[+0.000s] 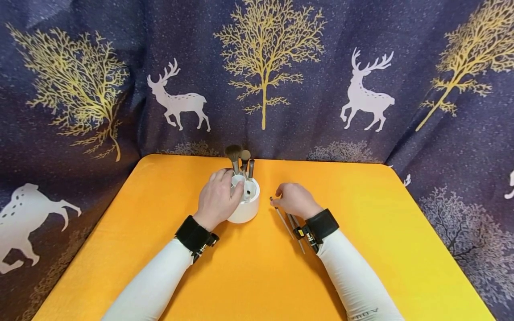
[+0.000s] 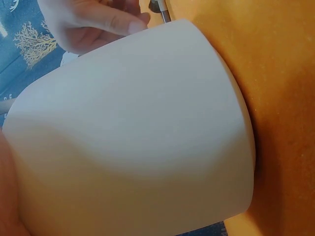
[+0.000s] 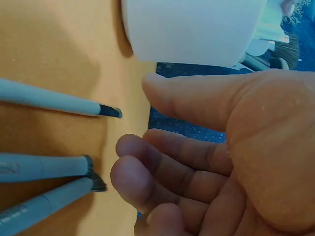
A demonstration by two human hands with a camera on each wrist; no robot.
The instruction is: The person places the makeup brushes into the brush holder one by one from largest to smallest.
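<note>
A round white brush holder (image 1: 245, 214) stands on the table, with several makeup brushes (image 1: 234, 154) upright at its back. My left hand (image 1: 218, 195) grips it from the left, thumb over the rim. Its white wall (image 2: 133, 123) fills most of the left wrist view. To the right of the holder, my right hand (image 1: 298, 199) hovers with fingers loosely bent and nothing between them. Just off its fingertips lie three loose makeup brushes: a slim one (image 3: 49, 97) nearest the holder, and two others (image 3: 47, 167) close together, tips toward the hand.
An orange-yellow cloth covers the table (image 1: 241, 276). Behind it hangs a dark blue curtain (image 1: 297, 98) printed with deer and trees. Dividers inside the holder form separate compartments.
</note>
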